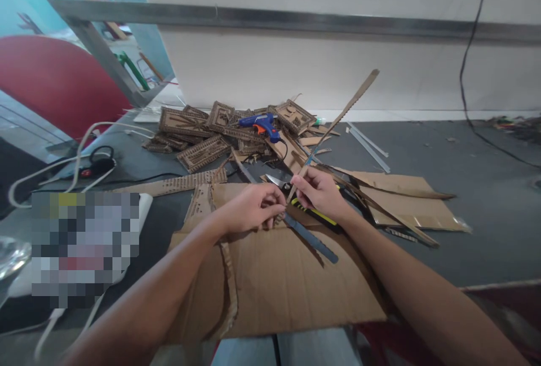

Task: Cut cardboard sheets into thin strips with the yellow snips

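Note:
A long, narrow cardboard strip (350, 101) with a ragged edge slants up to the right, pinched between the thumb and fingers of my right hand (319, 190). At its lower end, the closed fingers of my left hand (258, 206) hold the strip near the tip. Just below the fingers, a blue-grey strip (315, 240) lies across a large brown cardboard sheet (296, 287). Scissors (275, 180) lie with their blades showing between my hands. A yellow-and-black tool (316, 215), partly hidden, rests under my right hand.
Behind my hands, a blue glue gun (262, 123) sits on a pile of small cardboard frames (183, 120). Cardboard strips (397, 214) and a flat piece (416, 185) lie at right, near clear sticks (368, 146). White cables (78, 157) and a blurred-out white-edged object (146, 208) are at left.

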A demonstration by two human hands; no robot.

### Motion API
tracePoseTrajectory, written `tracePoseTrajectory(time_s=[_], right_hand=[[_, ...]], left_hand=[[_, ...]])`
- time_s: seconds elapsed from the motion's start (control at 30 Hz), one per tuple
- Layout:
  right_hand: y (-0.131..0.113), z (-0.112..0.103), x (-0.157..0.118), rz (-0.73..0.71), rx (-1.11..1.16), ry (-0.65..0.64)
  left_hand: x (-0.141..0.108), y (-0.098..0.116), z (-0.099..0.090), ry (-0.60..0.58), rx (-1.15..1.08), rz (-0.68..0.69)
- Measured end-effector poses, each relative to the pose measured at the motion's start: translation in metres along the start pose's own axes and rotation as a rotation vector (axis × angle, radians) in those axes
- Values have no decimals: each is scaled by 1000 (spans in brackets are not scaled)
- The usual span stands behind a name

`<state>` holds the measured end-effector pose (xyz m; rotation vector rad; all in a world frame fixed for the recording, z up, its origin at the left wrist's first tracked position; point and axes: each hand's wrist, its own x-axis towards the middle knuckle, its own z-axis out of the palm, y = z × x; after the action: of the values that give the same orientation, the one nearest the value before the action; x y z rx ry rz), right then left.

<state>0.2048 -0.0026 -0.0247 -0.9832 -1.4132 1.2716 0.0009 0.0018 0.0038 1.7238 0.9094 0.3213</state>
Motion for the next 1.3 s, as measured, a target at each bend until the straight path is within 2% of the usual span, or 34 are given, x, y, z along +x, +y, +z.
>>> tracePoseTrajectory(time_s=[0.2,0.33,0.57,0.77,0.87,1.07,1.3], right_hand=[[0,0,0,10,-11,2],[-1,0,1,0,5,17],[2,-2,3,-5,34,19],[3,-1,3,-10,46,64],[3,-2,4,2,26,119],[3,-2,5,-5,74,120],[5,-3,6,-10,129,130]], left_hand=[[-1,6,-2,40,242,84],[1,4,-2,70,304,103],[1,6,0,99,320,105],[2,-4,3,273,265,232],[3,-5,3,342,235,249],[2,1,5,334,259,203],[2,3,8,340,120,167]])
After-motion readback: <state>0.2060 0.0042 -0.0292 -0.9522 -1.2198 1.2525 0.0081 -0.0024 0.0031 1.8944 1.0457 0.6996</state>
